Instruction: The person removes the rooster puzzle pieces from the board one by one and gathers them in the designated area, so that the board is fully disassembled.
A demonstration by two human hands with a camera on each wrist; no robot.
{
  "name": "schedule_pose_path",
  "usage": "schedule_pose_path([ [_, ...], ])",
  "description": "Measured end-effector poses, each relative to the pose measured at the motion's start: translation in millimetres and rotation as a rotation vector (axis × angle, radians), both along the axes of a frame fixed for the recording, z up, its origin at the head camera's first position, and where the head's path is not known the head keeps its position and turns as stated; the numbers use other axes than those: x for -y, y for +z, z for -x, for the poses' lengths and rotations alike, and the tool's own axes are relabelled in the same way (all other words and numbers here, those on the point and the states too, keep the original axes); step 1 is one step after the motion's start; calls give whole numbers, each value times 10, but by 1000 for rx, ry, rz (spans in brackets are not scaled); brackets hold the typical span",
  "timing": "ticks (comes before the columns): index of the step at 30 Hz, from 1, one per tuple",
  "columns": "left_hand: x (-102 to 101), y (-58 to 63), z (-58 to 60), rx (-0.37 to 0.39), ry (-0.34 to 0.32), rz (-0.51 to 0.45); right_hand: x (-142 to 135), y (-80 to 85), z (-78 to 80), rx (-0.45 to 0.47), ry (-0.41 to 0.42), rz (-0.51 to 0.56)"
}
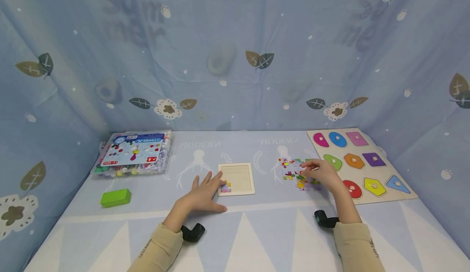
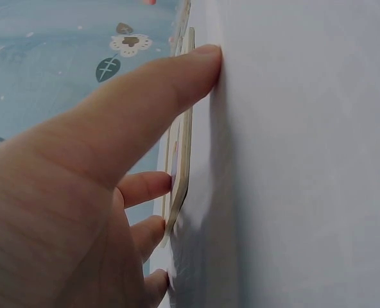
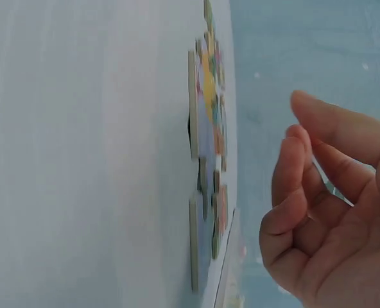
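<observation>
My left hand (image 1: 201, 196) lies spread at the left edge of a small wooden puzzle tray (image 1: 253, 178). Its fingertips touch the tray's rim, while the thumb reaches out along the cloth in front. One printed jigsaw piece (image 1: 227, 188) sits in the tray's near left corner. Over a cluster of colourful jigsaw pieces (image 1: 288, 175) hovers my right hand (image 1: 323, 175), its fingers loosely bent. In the right wrist view that hand (image 3: 334, 205) is apart from the pieces (image 3: 206, 122), and nothing shows between thumb and fingers. The hand partly hides the cluster in the head view.
A wooden shape board (image 1: 361, 172) with knobbed coloured shapes lies right of the jigsaw pieces. At the back left stands a clear plastic case (image 1: 134, 153) of small parts, with a green block (image 1: 115, 197) in front. A patterned curtain (image 1: 235, 92) hangs behind the table.
</observation>
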State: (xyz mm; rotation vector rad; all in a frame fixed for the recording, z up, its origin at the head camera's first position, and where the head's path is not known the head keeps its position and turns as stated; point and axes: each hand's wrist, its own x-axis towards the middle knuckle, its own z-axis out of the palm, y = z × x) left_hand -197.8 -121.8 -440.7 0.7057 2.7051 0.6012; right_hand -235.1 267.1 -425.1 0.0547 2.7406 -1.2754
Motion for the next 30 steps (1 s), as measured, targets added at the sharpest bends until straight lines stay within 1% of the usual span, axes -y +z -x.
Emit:
schedule_pose_path([
  [4,-2,-1,2,-4,-1,-5,117,-1,39,-42,7,57],
  [8,-5,-19,14,-10,1,-9,266,-12,71,-61,30,134],
  [13,-5,-28,22,-11,7,-18,511,-9,81,-62,80,228],
  [16,-5,-17,21,-13,16,-15,687,-16,94,-62,120,241],
  [20,-8,-4,22,-27,54,18,928,-32,111,-59,179,243],
  [25,-5,-16,31,-43,128,90,1189,-34,119,-45,240,269],
  [28,2,-30,40,-39,165,112,1319,-32,117,-39,268,280],
  [30,6,-34,43,-25,178,116,1395,-30,111,-30,279,285],
])
